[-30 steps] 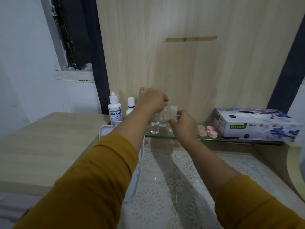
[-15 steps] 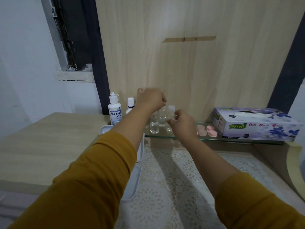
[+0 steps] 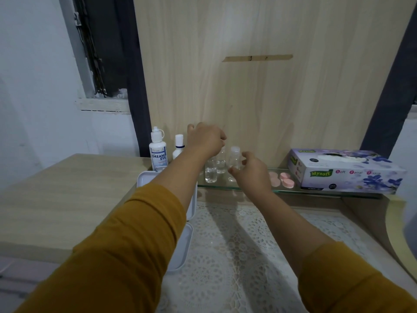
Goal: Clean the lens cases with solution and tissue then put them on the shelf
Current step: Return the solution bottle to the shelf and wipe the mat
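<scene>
Lens cases (image 3: 283,180) are lying on the glass shelf (image 3: 248,188) beside the vials (image 3: 211,170), within reach, while the right hand (image 3: 252,171), grip loosely apart, is hovering at a vial and the left hand (image 3: 206,141), curled, grip state unclear, is hanging above.

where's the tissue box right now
In the head view, the tissue box sits at the right end of the glass shelf, against the wooden panel, just right of the pink caps.
</scene>
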Available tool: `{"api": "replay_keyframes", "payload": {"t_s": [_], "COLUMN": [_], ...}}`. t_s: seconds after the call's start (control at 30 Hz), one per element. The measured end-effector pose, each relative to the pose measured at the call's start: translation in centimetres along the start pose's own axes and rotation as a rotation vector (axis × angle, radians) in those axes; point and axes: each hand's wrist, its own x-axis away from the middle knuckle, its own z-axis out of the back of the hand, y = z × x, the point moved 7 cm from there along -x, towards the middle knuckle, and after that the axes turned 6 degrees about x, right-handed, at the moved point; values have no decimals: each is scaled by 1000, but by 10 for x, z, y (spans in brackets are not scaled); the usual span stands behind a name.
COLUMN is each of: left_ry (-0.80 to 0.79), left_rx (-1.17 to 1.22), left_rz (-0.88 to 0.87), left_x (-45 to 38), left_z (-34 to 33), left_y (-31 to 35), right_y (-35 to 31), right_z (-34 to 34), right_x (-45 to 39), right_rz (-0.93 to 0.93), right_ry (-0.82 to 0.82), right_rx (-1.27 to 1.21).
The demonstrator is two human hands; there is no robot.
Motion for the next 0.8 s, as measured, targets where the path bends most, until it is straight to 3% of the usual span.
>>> {"api": "replay_keyframes", "payload": {"t_s": [0.27, 0.47, 0.63, 0.8], "left_ry": [166, 321, 186, -30], "left_rx": [136, 337, 430, 359], "left_rz": [-76, -186, -272, -316], "left_x": [23, 42, 47, 42], "left_z": [11, 14, -16, -60], "left_y": [12, 65, 130, 175], "right_y": [19, 42, 79, 123], "right_z": [36, 92, 141, 173], "right_x": [17, 12, -1, -23], "right_rz": [-1, -4, -79, -151], "right_ry": [87, 223, 304, 337], "right_rx": [-66, -58, 49, 227]}}
